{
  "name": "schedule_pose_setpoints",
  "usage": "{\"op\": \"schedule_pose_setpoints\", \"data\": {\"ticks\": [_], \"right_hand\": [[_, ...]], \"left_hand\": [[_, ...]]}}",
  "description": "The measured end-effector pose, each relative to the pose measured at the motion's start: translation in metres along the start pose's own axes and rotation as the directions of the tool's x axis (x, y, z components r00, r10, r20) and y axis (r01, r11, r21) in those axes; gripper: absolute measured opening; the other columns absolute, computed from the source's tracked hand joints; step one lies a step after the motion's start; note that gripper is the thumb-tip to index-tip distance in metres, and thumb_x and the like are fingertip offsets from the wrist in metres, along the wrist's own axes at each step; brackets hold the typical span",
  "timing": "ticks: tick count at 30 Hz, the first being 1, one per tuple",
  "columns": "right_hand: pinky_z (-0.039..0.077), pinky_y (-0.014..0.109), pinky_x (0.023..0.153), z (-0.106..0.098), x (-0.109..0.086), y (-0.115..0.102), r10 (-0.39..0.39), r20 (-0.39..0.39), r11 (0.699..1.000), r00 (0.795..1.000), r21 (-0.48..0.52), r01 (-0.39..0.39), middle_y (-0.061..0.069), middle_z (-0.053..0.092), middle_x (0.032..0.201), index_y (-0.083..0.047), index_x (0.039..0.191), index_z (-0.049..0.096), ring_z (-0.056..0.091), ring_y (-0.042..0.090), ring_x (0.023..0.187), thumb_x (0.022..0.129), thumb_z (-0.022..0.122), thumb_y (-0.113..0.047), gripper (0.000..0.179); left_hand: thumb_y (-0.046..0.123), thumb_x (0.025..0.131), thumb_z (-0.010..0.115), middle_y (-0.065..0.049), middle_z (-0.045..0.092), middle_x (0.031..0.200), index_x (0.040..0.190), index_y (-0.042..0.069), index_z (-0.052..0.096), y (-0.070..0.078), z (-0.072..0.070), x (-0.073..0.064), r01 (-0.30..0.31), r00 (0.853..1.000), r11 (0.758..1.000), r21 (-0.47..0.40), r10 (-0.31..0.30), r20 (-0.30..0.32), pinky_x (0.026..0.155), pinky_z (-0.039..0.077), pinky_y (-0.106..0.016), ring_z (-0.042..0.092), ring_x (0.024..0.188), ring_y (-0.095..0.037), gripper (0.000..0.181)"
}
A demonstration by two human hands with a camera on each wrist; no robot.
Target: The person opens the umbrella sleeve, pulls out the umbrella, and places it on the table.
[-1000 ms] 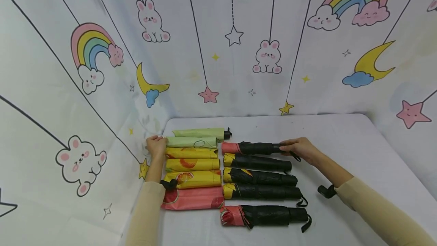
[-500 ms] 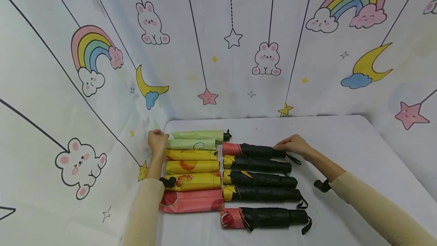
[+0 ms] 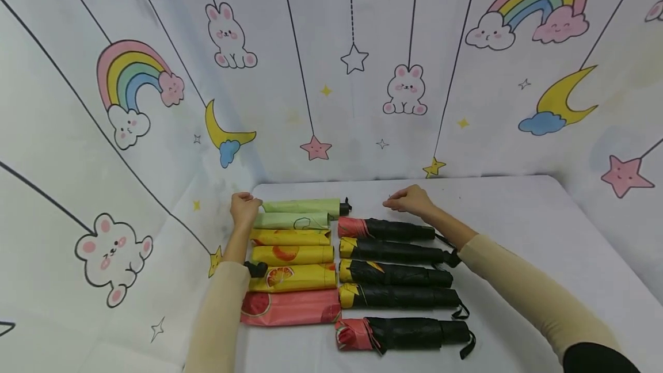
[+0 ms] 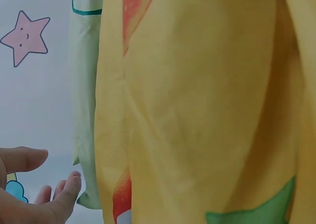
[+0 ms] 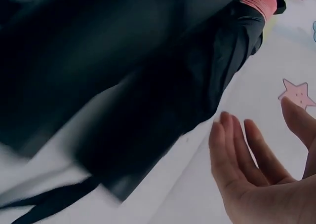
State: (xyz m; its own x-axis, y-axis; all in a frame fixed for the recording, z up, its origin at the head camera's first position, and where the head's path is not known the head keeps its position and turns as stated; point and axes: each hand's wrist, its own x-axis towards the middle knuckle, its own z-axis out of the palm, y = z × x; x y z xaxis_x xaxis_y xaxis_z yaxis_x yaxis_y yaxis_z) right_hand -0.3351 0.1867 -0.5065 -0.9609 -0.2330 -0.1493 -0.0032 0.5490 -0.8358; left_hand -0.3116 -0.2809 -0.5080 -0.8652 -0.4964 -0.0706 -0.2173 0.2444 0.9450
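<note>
My left hand (image 3: 244, 209) is at the left end of a light green umbrella (image 3: 303, 206), farthest back, whose black handle sticks out on the right. In the left wrist view its thumb and fingers (image 4: 68, 197) are apart with nothing between them, beside a light green fabric end. My right hand (image 3: 412, 201) hovers behind the folded black umbrella with a red end (image 3: 391, 229), right of the light green umbrella's handle. Its fingers are loosely bent and hold nothing in the right wrist view. A second light green sleeve (image 3: 279, 221) lies just in front.
Yellow fruit-print sleeves (image 3: 297, 255) and a red watermelon-print sleeve (image 3: 290, 308) lie in a column on the left of the white table (image 3: 518, 217). Beside them lie several folded black umbrellas (image 3: 401, 297), the nearest red-ended (image 3: 409, 334). A printed curtain (image 3: 311, 73) stands behind.
My right hand has let go of the red-ended black umbrella's handle and moved left and back. My left hand has shifted slightly back and right, toward the farthest light green umbrella.
</note>
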Motion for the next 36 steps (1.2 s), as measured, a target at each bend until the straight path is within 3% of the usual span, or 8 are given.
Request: {"op": "schedule_pose_setpoints", "data": {"ticks": [5,11,16,21,29,36], "right_hand": [[0.058,0.049,0.094,0.023,0.023,-0.016,0.019,0.013,0.996,1.000,0.081,-0.020,0.024,0.074,0.116,0.006,0.120,0.073,0.073,0.039,0.109,0.095,0.079,-0.030,0.044],[0.059,0.049,0.092,0.046,0.044,-0.030,0.068,0.048,0.995,0.997,0.065,-0.071,0.023,0.075,0.113,0.007,0.120,0.074,0.075,0.037,0.105,0.092,0.081,-0.032,0.048],[0.061,0.045,0.087,0.063,0.055,-0.038,0.114,0.065,0.992,0.991,0.043,-0.117,0.021,0.075,0.109,0.008,0.121,0.071,0.077,0.033,0.096,0.090,0.084,-0.033,0.053],[0.064,0.040,0.077,0.077,0.062,-0.043,0.150,0.057,0.988,0.987,0.017,-0.151,0.020,0.074,0.105,0.008,0.121,0.070,0.077,0.030,0.089,0.088,0.085,-0.032,0.053],[0.064,0.037,0.072,0.092,0.065,-0.049,0.218,0.100,0.959,0.971,0.162,-0.232,0.028,0.068,0.120,0.008,0.130,0.059,0.077,0.033,0.093,0.089,0.085,-0.025,0.058],[0.063,0.039,0.081,0.099,0.069,-0.053,0.257,0.109,0.941,0.960,0.199,-0.274,0.028,0.065,0.125,0.008,0.142,0.050,0.076,0.033,0.098,0.088,0.084,-0.026,0.073]], "left_hand": [[0.010,0.097,0.066,-0.020,0.053,0.137,0.141,-0.001,0.044,-0.002,0.004,0.004,0.012,1.000,1.000,0.020,-0.012,0.008,0.104,0.047,-0.047,0.053,0.123,-0.038,0.051],[0.009,0.098,0.064,-0.022,0.051,0.141,0.146,-0.003,0.040,-0.004,0.006,0.005,0.014,0.999,0.999,0.040,-0.015,0.036,0.105,0.046,-0.049,0.051,0.126,-0.040,0.055],[0.006,0.097,0.063,-0.022,0.052,0.140,0.145,-0.005,0.040,-0.007,0.009,0.005,0.009,1.000,0.999,0.036,-0.010,0.014,0.101,0.046,-0.049,0.051,0.125,-0.040,0.054],[0.003,0.096,0.061,-0.022,0.054,0.138,0.143,-0.005,0.041,-0.009,0.015,0.004,0.011,1.000,1.000,0.028,-0.011,0.003,0.100,0.046,-0.048,0.052,0.124,-0.040,0.051],[0.002,0.098,0.063,-0.023,0.056,0.138,0.144,-0.005,0.041,-0.011,0.019,0.003,0.022,0.999,0.999,0.025,-0.023,0.029,0.106,0.046,-0.051,0.053,0.125,-0.042,0.051],[0.003,0.096,0.064,-0.019,0.060,0.134,0.141,-0.002,0.045,-0.011,0.021,0.005,0.026,0.999,0.996,0.084,-0.028,0.020,0.105,0.048,-0.047,0.054,0.125,-0.039,0.049]]}}
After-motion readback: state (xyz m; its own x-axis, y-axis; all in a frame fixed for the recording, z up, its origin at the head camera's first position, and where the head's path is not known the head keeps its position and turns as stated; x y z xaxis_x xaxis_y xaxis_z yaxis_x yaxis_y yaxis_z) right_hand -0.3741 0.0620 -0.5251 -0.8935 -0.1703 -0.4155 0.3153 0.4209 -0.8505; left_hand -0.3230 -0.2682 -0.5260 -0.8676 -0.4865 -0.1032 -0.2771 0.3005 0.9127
